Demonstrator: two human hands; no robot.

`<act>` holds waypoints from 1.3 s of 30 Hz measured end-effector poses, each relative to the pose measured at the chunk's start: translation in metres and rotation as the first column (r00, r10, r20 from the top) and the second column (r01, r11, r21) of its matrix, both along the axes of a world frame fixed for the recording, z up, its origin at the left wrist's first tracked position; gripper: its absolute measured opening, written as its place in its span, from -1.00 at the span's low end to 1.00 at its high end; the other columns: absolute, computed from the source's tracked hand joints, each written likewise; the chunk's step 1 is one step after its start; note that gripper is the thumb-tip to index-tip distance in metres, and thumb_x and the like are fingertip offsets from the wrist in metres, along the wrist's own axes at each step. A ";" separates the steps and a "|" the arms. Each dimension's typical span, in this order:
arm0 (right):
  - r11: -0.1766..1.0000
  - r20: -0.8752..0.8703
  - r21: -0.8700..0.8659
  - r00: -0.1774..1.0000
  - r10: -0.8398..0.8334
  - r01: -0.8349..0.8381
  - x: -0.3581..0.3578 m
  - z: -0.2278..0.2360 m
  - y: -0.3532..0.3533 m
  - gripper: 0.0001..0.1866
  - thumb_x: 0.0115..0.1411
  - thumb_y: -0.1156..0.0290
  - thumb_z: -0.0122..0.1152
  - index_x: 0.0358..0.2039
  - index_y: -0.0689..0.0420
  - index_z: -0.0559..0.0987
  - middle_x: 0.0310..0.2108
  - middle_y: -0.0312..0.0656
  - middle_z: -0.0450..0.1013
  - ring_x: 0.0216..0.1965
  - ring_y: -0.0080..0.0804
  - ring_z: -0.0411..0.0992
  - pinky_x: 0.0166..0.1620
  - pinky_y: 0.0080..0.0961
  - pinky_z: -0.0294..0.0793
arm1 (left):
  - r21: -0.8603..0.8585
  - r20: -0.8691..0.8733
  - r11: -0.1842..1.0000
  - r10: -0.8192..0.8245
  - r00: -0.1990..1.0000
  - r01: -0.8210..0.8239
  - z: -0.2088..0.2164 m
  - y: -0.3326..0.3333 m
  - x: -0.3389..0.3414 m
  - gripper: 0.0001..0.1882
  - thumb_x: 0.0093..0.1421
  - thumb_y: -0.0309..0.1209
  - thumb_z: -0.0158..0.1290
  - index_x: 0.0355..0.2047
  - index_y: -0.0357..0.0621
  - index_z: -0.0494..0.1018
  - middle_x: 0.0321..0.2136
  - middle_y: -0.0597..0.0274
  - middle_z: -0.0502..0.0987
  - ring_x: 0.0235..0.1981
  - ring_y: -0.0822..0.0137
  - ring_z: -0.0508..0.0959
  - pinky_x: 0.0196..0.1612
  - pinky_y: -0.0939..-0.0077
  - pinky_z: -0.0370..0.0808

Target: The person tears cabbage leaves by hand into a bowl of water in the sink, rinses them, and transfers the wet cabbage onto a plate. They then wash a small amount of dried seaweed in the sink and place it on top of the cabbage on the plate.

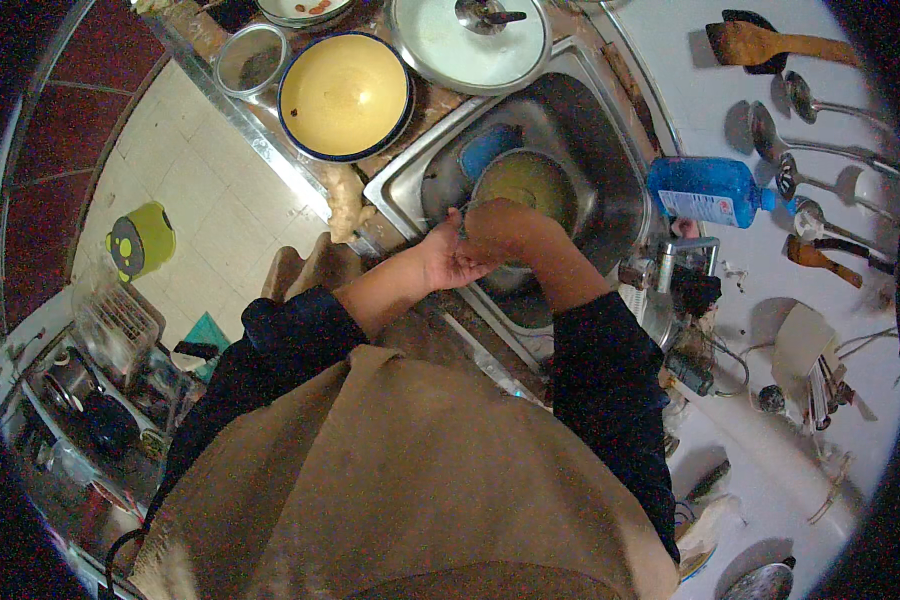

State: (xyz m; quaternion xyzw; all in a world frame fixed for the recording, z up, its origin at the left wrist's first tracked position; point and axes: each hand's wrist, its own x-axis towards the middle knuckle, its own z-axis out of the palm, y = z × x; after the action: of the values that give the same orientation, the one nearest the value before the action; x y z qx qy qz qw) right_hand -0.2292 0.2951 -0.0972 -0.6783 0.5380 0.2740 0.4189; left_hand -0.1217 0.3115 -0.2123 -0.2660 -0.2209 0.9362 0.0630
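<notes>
Over the near side of a steel sink [410, 170], my two hands come together. My left hand [446, 262] is turned palm up, its thumb raised and its fingers curled beneath the right one. My right hand [498, 228] bends down against it, back of the hand up, with its fingers hidden. Whatever lies between them is too small and covered to make out. Just beyond, a round pot or bowl [535, 180] with a dull yellowish inside sits in the basin, partly covered by my right hand. A blue item [490, 150], perhaps a sponge, lies beside it.
A yellow blue-rimmed bowl [345, 95], a metal cup [252, 62] and a lidded pot [475, 45] stand on the counter behind. Ginger root [345, 203] lies at the sink's left edge. A blue bottle [705, 190] and a faucet [685, 255] are at the right.
</notes>
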 end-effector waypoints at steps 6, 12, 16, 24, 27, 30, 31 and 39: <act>0.999 -0.048 -0.026 0.999 0.019 -0.020 -0.010 -0.015 0.018 -0.63 -0.03 0.14 -0.05 -0.59 0.22 0.52 -0.50 0.04 0.44 -0.43 -0.05 0.43 -0.30 -0.23 0.38 | -0.043 0.035 0.997 -0.066 0.997 0.067 0.011 0.000 -0.004 -0.24 0.06 0.22 -0.50 -0.10 -0.24 0.22 -0.21 0.04 0.41 -0.19 0.15 0.42 -0.12 0.27 0.40; 0.996 0.010 -0.025 0.997 -0.080 0.080 -0.014 -0.007 0.033 -0.60 0.04 0.11 -0.12 -0.58 0.18 0.52 -0.50 0.01 0.44 -0.43 -0.04 0.41 -0.31 -0.19 0.35 | -0.128 0.073 0.984 -0.111 0.991 0.120 0.009 0.002 -0.007 -0.29 0.05 0.22 -0.41 -0.15 -0.19 0.27 -0.34 0.10 0.46 -0.39 0.24 0.49 -0.23 0.35 0.47; 0.956 0.116 -0.162 0.967 -0.228 0.245 -0.016 0.008 0.042 -0.64 0.05 0.14 -0.09 -0.42 0.19 0.48 -0.42 0.01 0.43 -0.35 -0.05 0.39 -0.26 -0.20 0.33 | -0.452 0.261 0.842 -0.192 0.946 0.295 0.020 -0.007 -0.009 -0.21 0.03 0.27 -0.44 -0.21 -0.30 0.25 -0.41 0.08 0.44 -0.40 0.30 0.49 -0.20 0.41 0.43; 0.750 0.434 -0.382 0.822 -0.370 0.539 -0.020 0.017 0.054 -0.72 0.09 0.31 -0.09 -0.22 0.15 0.38 -0.21 -0.05 0.35 -0.13 -0.06 0.26 -0.12 -0.26 0.25 | -0.769 0.419 0.497 -0.085 0.904 0.403 0.065 -0.030 -0.009 -0.27 0.04 0.26 -0.38 -0.26 -0.25 0.29 -0.43 0.18 0.40 -0.47 0.41 0.42 -0.41 0.57 0.37; 0.702 0.501 -0.394 0.779 -0.378 0.594 -0.022 0.019 0.059 -0.76 0.09 0.39 -0.09 -0.22 0.15 0.39 -0.20 -0.07 0.34 -0.11 -0.09 0.24 -0.09 -0.31 0.24 | -0.843 0.382 0.396 -0.038 0.923 0.365 0.065 -0.030 -0.010 -0.27 0.05 0.25 -0.38 -0.23 -0.25 0.30 -0.38 0.18 0.39 -0.40 0.41 0.40 -0.40 0.61 0.34; 0.619 0.573 -0.284 0.647 -0.503 0.732 -0.027 0.003 0.061 -0.78 0.08 0.46 -0.08 -0.22 0.16 0.40 -0.22 -0.08 0.35 -0.15 -0.15 0.28 -0.08 -0.40 0.25 | -0.904 0.344 0.267 -0.007 0.939 0.333 0.052 -0.032 -0.009 -0.30 0.10 0.19 -0.40 -0.23 -0.25 0.33 -0.37 0.19 0.40 -0.39 0.42 0.38 -0.40 0.62 0.32; 0.569 0.591 -0.240 0.584 -0.557 0.786 -0.027 0.003 0.060 -0.78 0.08 0.47 -0.08 -0.22 0.17 0.40 -0.22 -0.10 0.36 -0.16 -0.20 0.30 -0.09 -0.43 0.25 | -0.941 0.302 0.175 0.048 0.952 0.289 0.049 -0.032 -0.009 -0.32 0.11 0.17 -0.40 -0.24 -0.26 0.33 -0.39 0.21 0.40 -0.42 0.43 0.38 -0.41 0.62 0.32; 0.150 0.764 0.152 -0.020 -0.645 0.977 -0.034 0.006 0.061 -0.75 0.10 0.47 -0.06 -0.17 0.17 0.39 -0.25 -0.31 0.36 -0.20 -0.52 0.30 -0.14 -0.56 0.30 | -0.956 0.286 0.071 -0.006 0.958 0.286 0.086 -0.043 0.001 -0.37 0.16 0.11 -0.43 -0.33 -0.27 0.32 -0.55 0.25 0.39 -0.55 0.45 0.37 -0.44 0.60 0.30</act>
State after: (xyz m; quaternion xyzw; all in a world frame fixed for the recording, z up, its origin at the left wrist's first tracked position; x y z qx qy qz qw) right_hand -0.2633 0.3557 -0.0910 -0.3155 0.6790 -0.4458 0.4906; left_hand -0.1204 0.2681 -0.1264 -0.3546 0.4912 0.7932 -0.0625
